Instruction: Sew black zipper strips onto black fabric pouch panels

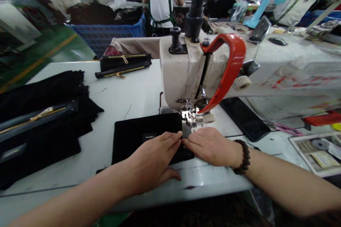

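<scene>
A black fabric piece [133,134] with a small label lies on the white table, its upper right corner close to the presser foot [190,114] of the sewing machine [176,74]. On the right part of the cloth rests my left hand [157,159], its fingers bent together at the right edge and its thumb lower down. My right hand [207,145], with a beaded bracelet at the wrist, pinches that same edge. The fingertips of both hands nearly meet, just below the presser foot.
Black pieces with zippers [53,120] are stacked at the left, and two zippered pieces [125,65] lie behind. A phone [243,118] and a parts tray [301,149] are right. A blue crate [106,35] and a person [160,0] are beyond.
</scene>
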Motion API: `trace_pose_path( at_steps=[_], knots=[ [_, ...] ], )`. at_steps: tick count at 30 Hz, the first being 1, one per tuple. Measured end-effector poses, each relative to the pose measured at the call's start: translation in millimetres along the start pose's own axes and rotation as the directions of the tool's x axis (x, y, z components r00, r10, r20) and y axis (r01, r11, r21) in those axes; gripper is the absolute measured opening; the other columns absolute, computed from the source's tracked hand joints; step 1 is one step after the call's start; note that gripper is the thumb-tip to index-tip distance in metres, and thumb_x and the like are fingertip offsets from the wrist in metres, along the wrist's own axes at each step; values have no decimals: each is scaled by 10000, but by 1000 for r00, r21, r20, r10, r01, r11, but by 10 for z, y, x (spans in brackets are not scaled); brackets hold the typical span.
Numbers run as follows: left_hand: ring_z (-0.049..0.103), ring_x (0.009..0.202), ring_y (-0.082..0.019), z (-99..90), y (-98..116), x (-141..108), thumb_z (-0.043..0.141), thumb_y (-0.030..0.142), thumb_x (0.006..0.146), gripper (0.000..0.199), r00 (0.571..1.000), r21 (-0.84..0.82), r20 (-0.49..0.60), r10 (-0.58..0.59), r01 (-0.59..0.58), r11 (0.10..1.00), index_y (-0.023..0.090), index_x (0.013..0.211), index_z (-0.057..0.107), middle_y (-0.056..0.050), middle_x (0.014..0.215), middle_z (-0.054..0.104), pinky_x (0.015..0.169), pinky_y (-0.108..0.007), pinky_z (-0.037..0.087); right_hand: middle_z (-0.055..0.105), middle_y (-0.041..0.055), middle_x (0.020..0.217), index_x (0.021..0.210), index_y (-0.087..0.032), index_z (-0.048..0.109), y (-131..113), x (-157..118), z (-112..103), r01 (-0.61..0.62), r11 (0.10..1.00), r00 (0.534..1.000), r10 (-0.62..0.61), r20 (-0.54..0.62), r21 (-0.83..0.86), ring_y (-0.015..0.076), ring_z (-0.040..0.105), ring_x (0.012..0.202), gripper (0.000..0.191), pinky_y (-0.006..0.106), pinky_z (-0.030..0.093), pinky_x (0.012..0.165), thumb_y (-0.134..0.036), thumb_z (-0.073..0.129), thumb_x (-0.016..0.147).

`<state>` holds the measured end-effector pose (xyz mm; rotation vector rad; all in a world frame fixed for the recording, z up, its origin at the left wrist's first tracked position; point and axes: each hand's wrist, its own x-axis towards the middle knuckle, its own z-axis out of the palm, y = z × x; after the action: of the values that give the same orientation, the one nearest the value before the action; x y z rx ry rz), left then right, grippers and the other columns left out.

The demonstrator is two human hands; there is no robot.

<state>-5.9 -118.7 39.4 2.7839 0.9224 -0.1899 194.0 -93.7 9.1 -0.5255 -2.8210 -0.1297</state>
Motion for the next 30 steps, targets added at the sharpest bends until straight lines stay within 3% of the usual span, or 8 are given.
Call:
trace_pose_path(
  at_steps=[6, 10, 14, 16, 18, 22, 24, 30],
  knots=[
    [513, 1086, -286, 98, 21, 3, 597, 372, 768, 526, 996, 42, -91, -18, 22, 999, 14, 1147, 535, -190, 1264, 480, 912, -377, 453, 531, 2, 627, 788, -138, 552, 12, -5, 38, 5, 1000, 1000, -5, 6, 16, 124, 448, 552, 192, 285, 249, 511, -122, 380, 872],
    [556, 1022, -278, 152, -20, -5, 547, 286, 801, 411, 971, 53, -235, 33, -21, 998, -1, 1093, 572, -197, 1187, 546, 874, -379, 490, 547, 14, 652, 854, -132, 556, 39, 8, -1, -28, 998, 997, 24, 70, 56, 127, 462, 571, 179, 276, 268, 513, -114, 377, 852],
    [590, 943, -250, 78, 28, 5, 414, 216, 867, 343, 908, 59, -412, 79, -60, 996, -31, 1026, 591, -211, 1065, 611, 825, -366, 521, 582, 50, 817, 1020, -123, 509, 168, -8, -203, -68, 945, 985, 13, 174, 318, 142, 516, 710, 244, 267, 374, 597, -158, 417, 796],
    [599, 910, -238, 11, 74, 21, 388, 203, 880, 333, 882, 64, -466, 68, -43, 997, -24, 992, 604, -201, 1024, 629, 803, -354, 531, 562, 90, 997, 1116, -104, 440, 231, -24, -318, -62, 873, 989, -11, 146, 484, 151, 517, 887, 357, 271, 412, 727, -190, 461, 770],
    [601, 903, -234, -23, 117, 41, 379, 202, 886, 329, 883, 84, -464, 66, -30, 996, -13, 976, 610, -193, 1005, 637, 793, -346, 533, 512, 121, 1117, 1146, -95, 411, 243, -30, -384, -34, 845, 993, -31, 113, 534, 167, 481, 999, 424, 284, 409, 805, -256, 509, 766],
    [596, 934, -236, 65, 172, 59, 431, 190, 863, 288, 919, 132, -387, 74, -25, 991, 0, 958, 626, -189, 1011, 639, 840, -338, 504, 590, 73, 877, 929, -126, 541, 86, -20, -314, 29, 979, 998, -39, 42, 201, 159, 520, 757, 155, 287, 400, 652, -195, 427, 850],
    [579, 979, -243, 137, 191, 42, 470, 194, 840, 277, 934, 157, -351, 61, -6, 988, 6, 971, 626, -186, 1052, 627, 872, -336, 481, 580, 50, 734, 825, -121, 560, -21, -22, -236, 73, 995, 997, -73, 3, 62, 147, 500, 643, 196, 281, 368, 586, -114, 366, 855],
    [534, 1071, -215, 207, 203, -44, 452, 92, 744, 339, 947, 232, -307, 94, -21, 972, 34, 1041, 606, -144, 1160, 581, 905, -285, 436, 524, 41, 607, 710, -123, 547, -159, -53, -144, 133, 991, 991, -133, -32, -11, 148, 463, 533, 236, 283, 298, 483, -84, 343, 822]
  ],
)
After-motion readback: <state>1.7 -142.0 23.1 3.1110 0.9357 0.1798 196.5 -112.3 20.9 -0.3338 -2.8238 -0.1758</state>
